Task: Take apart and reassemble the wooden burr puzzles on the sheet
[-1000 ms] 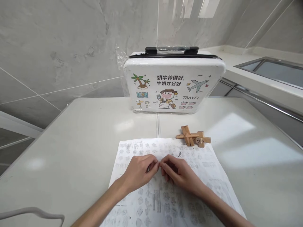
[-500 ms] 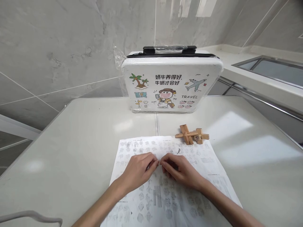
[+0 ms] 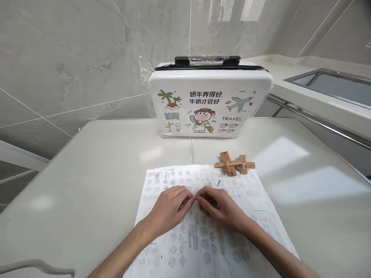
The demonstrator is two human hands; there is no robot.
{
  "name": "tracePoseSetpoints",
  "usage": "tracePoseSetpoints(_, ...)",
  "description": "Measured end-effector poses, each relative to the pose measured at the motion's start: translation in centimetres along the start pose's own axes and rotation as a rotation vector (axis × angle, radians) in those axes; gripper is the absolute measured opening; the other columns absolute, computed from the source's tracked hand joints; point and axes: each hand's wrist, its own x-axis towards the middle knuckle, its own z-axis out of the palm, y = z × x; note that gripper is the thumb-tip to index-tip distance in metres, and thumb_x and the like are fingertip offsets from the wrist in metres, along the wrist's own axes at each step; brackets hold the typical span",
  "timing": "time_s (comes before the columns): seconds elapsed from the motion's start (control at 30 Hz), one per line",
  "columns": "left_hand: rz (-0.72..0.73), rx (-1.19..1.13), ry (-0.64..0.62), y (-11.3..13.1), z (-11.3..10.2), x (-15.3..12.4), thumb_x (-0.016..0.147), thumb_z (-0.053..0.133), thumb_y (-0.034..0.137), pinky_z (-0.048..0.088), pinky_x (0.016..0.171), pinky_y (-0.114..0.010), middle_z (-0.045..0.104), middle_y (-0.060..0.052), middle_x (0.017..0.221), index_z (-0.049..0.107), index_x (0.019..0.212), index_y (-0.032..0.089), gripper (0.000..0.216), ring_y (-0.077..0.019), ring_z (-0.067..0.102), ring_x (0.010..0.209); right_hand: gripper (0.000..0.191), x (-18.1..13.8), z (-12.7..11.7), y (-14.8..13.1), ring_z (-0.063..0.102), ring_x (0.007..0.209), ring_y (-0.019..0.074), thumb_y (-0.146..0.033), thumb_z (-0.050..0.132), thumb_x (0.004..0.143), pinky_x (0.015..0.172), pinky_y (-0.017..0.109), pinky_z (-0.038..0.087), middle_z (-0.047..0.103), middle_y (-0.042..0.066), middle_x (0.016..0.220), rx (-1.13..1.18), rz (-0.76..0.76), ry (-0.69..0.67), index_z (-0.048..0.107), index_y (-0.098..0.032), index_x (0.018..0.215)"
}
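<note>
My left hand (image 3: 172,206) and my right hand (image 3: 222,206) rest on a large printed sheet (image 3: 162,251). Both have curled fingers, and their thumb and index fingertips meet in the middle. Nothing shows between them, though the palms are turned away from view. At the sheet's top right edge, beyond my right hand, lies a wooden interlocking puzzle (image 3: 228,164) made of crossed sticks, some bearing dark marks. Neither hand touches it. Rows of small diagrams and text cover the sheet; the print is too blurred to read.
A white carrying case (image 3: 179,83) with cartoon prints and a black handle stands at the back of the pale table (image 3: 87,185), wrapped in clear plastic. A grey cable (image 3: 37,264) lies at the lower left. Behind rises a grey tiled wall (image 3: 87,50).
The right end of the wooden puzzle has turned and shifted slightly. The sheet's top edge appears slightly farther away. Both hands keep nearly the same pose.
</note>
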Motion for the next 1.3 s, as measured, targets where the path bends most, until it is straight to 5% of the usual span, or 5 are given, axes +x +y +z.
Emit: tracePoseSetpoints(1.3, 0.052, 0.056, 0.021, -0.63, 0.44, 0.13, 0.111, 0.047, 0.029, 0.044, 0.067, -0.03, 0.065, 0.001, 0.084, 0.059, 0.093, 0.021, 0.023, -0.0147, 0.056, 0.073, 0.021, 0.03, 0.26, -0.61, 0.057, 0.064, 0.0145, -0.031, 0.053, 0.108, 0.06, 0.028, 0.043, 0.066, -0.001, 0.074, -0.052, 0.032, 0.028, 0.063, -0.022, 0.092)
